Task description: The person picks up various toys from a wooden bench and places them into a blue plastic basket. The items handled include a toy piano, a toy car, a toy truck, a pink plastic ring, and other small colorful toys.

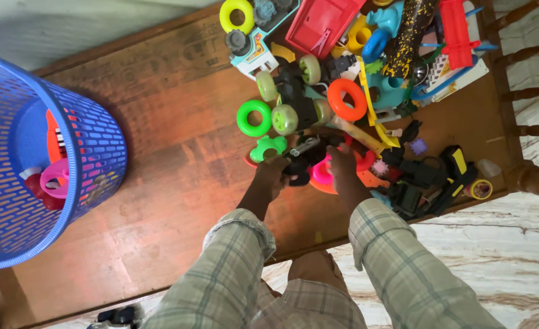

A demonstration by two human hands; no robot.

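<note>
View: looking straight down from the person's head at a brown wooden table, plaid sleeves entering from 6 o'clock

Left hand: just right of the picture's centre at the near edge of a toy heap, fingers curled around one end of a small black toy; how firmly it grips I cannot tell

Right hand: just beside the left, toward 3 o'clock, fingers bent down onto the heap near the same black toy and over a pink ring; whether it pinches anything I cannot tell

Black toy: between the two hands, at the heap's 6 o'clock edge, partly hidden by the fingers

Near the hands: a green flower-shaped piece touching the left hand's 12 o'clock side; a green ring further toward 11 o'clock; a black car with pale green wheels at 12 o'clock; an orange ring toward 1 o'clock

Toy heap: fills the table from 12 to 3 o'clock, with a red tray and a yellow ring at the far edge

Basket: a blue perforated plastic basket at 9 o'clock, well apart from the hands, with pink and red toys lying inside
</note>
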